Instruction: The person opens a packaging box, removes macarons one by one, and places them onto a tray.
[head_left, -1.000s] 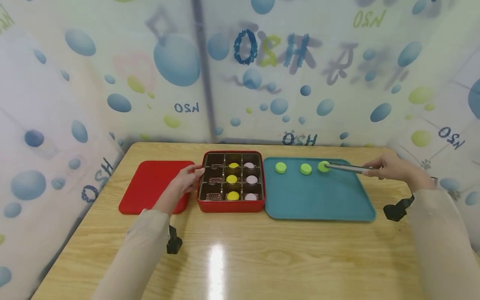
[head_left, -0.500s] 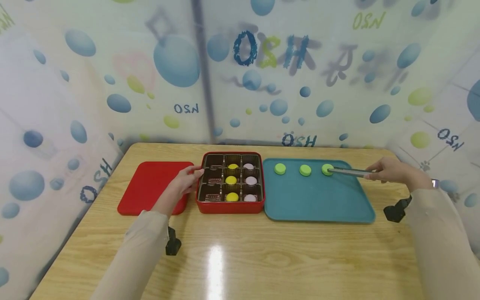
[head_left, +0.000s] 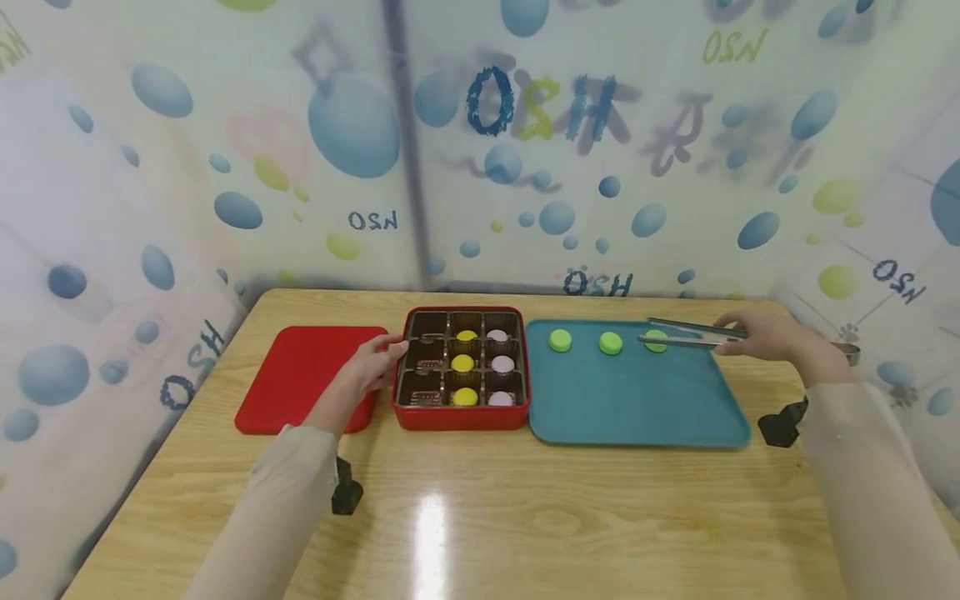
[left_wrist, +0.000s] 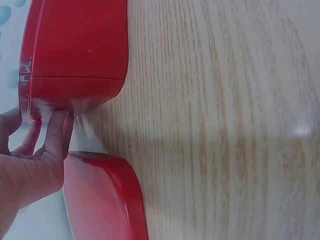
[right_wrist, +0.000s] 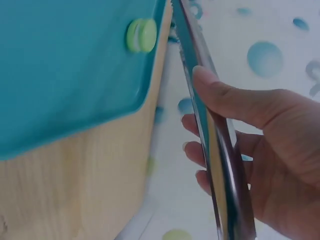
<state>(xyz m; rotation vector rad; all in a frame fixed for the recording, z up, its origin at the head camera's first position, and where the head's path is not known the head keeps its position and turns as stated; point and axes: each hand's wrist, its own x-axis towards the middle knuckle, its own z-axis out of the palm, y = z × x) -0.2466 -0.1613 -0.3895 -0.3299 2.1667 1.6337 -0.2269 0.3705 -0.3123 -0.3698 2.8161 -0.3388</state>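
Note:
My left hand (head_left: 372, 364) holds the left wall of a red box (head_left: 461, 418), its thumb at the rim and fingertips against the outer side. Inside, a dark plastic divider (head_left: 430, 321) forms compartments; the middle column has yellow round sweets (head_left: 462, 363), the right column pale lilac ones (head_left: 502, 364). My right hand (head_left: 768, 337) grips metal tongs (head_left: 693, 341), whose arms are spread. The tong tips stand over and about the rightmost green macaron (head_left: 656, 340), which sits on a blue tray (head_left: 637, 408). In the right wrist view, that macaron (right_wrist: 141, 35) lies beside the tray's edge.
Two more green macarons, a left one (head_left: 559, 340) and a middle one (head_left: 611, 342), lie along the tray's back. A red lid (head_left: 300, 375) rests flat left of the box. The wooden table (head_left: 525, 517) meets a patterned curtain (head_left: 487, 242) behind.
The tongs have opened, and their tips now lie apart around the rightmost macaron, which shifted slightly right earlier. My right hand has turned a little. The left hand stays on the box.

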